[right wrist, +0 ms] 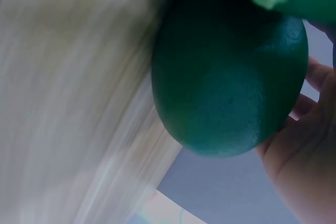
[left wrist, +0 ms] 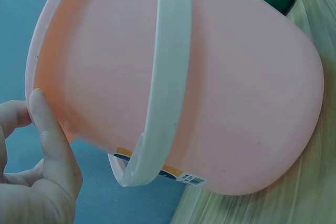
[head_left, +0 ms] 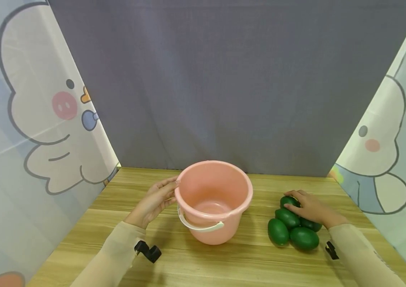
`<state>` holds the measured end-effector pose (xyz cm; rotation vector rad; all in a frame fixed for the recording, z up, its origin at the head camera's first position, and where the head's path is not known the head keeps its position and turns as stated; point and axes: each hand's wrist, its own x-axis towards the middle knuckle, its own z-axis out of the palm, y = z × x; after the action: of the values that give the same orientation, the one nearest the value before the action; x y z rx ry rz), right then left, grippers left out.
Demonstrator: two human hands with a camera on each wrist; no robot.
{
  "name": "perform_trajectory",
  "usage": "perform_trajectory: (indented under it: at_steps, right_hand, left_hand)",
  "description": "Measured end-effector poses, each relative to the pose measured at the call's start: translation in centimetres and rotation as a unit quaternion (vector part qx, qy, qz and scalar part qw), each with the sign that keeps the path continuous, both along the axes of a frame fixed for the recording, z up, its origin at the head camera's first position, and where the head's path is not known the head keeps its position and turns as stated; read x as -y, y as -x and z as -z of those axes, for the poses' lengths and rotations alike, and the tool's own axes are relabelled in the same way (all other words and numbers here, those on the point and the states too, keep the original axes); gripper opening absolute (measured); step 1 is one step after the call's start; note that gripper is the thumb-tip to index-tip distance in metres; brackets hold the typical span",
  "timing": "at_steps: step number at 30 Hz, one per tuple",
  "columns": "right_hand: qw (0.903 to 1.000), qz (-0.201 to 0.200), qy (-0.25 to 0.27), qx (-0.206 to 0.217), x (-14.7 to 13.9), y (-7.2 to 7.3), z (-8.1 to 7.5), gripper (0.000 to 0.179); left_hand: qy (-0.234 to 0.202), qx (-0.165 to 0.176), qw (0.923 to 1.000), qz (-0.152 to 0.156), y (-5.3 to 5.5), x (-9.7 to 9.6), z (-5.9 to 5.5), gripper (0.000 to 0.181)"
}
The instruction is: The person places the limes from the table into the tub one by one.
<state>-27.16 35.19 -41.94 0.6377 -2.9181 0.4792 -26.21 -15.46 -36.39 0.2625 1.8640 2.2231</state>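
Observation:
A pink bucket (head_left: 211,231) stands upright in the middle of the table, its white handle (head_left: 203,229) hanging down on the near side. My left hand (head_left: 156,203) holds the bucket's rim at the left, thumb against the edge in the left wrist view. To the right lies a cluster of several dark green, smooth avocados (head_left: 304,238). Over the back of that cluster, my right hand (head_left: 312,207) grips the farthest avocado (head_left: 289,201), with thumb and fingers on either side. Part of another avocado (head_left: 310,224) is hidden under this hand.
The wooden table (head_left: 224,265) ends at a dark grey curtain (head_left: 217,87) behind the bucket. Cartoon-printed cloths (head_left: 38,167) hang at both sides. A black wrist mount (head_left: 148,252) sits on the left sleeve.

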Motion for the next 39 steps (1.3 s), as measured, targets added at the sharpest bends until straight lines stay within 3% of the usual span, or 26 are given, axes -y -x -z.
perform_trajectory:
  at_steps: [18, 29, 39]
  right_hand:
    - [0.9988, 0.015, 0.031, 0.034, 0.11, 0.57, 0.19, 0.052]
    - [0.9973, 0.012, 0.042, 0.059, 0.06, 0.63, 0.13, 0.052]
    - [0.9985, 0.009, 0.035, 0.041, -0.12, 0.67, 0.34, 0.05]
  left_hand:
    - [-0.005, -0.003, 0.9999, 0.009, 0.16, 0.1, 0.14, 0.054]
    - [-0.005, 0.004, 1.0, -0.002, 0.18, 0.0, 0.03, 0.053]
    - [-0.001, -0.005, 0.9999, 0.012, 0.22, 0.02, 0.19, 0.055]
